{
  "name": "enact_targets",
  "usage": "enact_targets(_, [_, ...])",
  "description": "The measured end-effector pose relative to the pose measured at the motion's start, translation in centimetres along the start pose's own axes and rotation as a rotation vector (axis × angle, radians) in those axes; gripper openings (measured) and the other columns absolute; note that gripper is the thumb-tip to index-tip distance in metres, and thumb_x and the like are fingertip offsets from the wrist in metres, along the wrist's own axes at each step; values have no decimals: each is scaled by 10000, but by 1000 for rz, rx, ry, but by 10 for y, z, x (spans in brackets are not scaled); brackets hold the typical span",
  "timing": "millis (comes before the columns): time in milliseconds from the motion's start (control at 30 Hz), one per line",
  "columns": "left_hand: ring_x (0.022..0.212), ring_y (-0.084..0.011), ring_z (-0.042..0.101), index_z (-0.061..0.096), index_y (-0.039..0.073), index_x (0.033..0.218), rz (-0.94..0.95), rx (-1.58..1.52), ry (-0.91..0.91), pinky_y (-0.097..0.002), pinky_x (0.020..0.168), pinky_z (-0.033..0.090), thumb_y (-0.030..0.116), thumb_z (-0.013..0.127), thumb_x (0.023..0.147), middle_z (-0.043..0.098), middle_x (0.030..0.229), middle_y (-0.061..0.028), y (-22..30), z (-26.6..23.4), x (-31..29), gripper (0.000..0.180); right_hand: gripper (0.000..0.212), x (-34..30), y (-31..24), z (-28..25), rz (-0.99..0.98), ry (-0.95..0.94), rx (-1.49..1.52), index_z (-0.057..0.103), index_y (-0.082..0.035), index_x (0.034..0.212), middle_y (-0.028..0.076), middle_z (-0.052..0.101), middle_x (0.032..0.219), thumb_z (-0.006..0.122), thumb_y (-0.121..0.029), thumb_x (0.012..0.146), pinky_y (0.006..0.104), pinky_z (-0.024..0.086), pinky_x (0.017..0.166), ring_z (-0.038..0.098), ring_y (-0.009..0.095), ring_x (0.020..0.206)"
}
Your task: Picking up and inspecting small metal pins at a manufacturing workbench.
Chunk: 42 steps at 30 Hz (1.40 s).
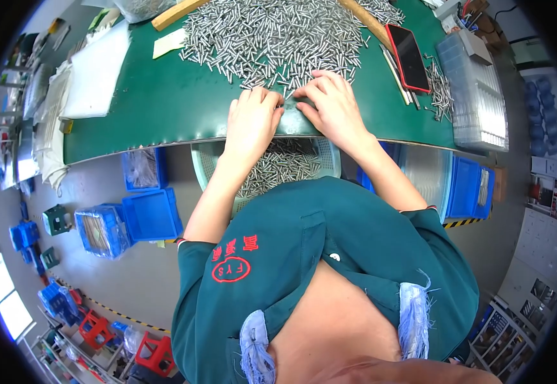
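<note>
Head view: left hand (253,121) and right hand (333,109) at the near side of a big heap of metal pins (272,38) spread toward the far edge of the green table (176,102); fingers curled in narrow on both, cannot tell if either pinches a pin. Much looks left, judging by the heap, though the pale green basket (202,169) below the front edge carries plenty of pins. Open room left and along the front edge; right side tighter, with phone (407,57) and clear trays (467,96) toward the right edge.
</note>
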<state>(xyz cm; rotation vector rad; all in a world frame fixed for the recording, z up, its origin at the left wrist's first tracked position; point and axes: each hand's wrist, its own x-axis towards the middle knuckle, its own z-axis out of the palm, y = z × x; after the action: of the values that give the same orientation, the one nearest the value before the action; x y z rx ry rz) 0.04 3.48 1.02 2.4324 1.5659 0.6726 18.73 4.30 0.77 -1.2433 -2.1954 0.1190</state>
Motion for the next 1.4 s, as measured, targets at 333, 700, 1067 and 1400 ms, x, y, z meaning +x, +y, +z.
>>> enact_targets(333, [857, -240, 557, 617, 110, 987, 3, -23, 3, -373, 764, 423, 153, 667, 803, 594, 891, -29, 0, -5, -15, 196, 158, 10, -1, 3, -42, 3, 1, 659, -118, 864, 47, 580, 935, 723, -137, 720, 427, 389, 962, 497, 274, 1122])
enact_targets(700, [860, -252, 559, 622, 104, 940, 19, -6, 135, -381, 736, 437, 140, 645, 811, 569, 887, -62, -7, 9, 6, 135, 139, 6, -1, -2, -39, 21, -31, 671, -121, 852, 44, 590, 937, 718, -143, 724, 427, 384, 972, 503, 268, 1114])
enact_targets(1067, [852, -288, 547, 616, 67, 869, -51, 48, 57, -395, 746, 453, 161, 684, 785, 546, 871, -97, 3, -1, -8, 144, 173, 1, 1, -5, -57, 13, -10, 662, -107, 879, 42, 599, 921, 724, -130, 719, 416, 390, 964, 511, 264, 1106])
enact_targets(1400, [843, -277, 559, 636, 88, 904, 1, -60, 59, -398, 742, 453, 163, 642, 826, 569, 850, -82, 5, 7, 3, 108, 164, -4, 0, -6, -36, -25, 25, 672, -120, 888, 25, 597, 919, 717, -132, 731, 412, 387, 953, 520, 257, 1102])
